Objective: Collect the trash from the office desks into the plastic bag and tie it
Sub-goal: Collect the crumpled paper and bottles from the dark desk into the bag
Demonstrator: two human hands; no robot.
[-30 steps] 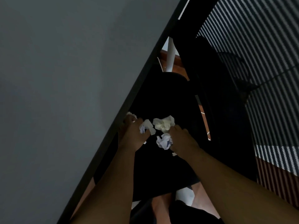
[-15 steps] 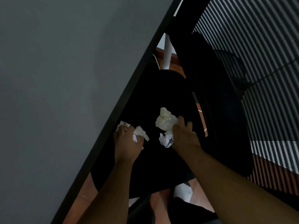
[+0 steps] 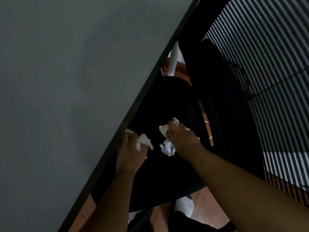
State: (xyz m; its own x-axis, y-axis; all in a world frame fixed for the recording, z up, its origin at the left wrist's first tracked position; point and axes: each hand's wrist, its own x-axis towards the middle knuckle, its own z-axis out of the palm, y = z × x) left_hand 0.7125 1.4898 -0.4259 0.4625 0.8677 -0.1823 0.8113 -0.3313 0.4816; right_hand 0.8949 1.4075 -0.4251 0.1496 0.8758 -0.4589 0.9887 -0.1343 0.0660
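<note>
Just off the grey desk's dark edge (image 3: pixel 133 104), both hands are over a black plastic bag (image 3: pixel 160 104) that hangs open below. My left hand (image 3: pixel 129 151) grips crumpled white paper (image 3: pixel 145 141), some of it with blue print. My right hand (image 3: pixel 181 138) grips a cream tissue wad (image 3: pixel 164 129) and a second crumpled white paper (image 3: pixel 167 148) with blue marks. The bag's inside is too dark to see.
The grey desk top (image 3: pixel 66 97) fills the left half. A black office chair with a striped mesh back (image 3: pixel 267 64) stands at the right. A white desk leg (image 3: pixel 173 62) and reddish-brown floor (image 3: pixel 180 67) show beyond the bag. Feet in white socks (image 3: pixel 184 205) are below.
My right hand has closed over the cream tissue and the printed paper and shifted slightly right. My left hand still holds its paper by the desk edge.
</note>
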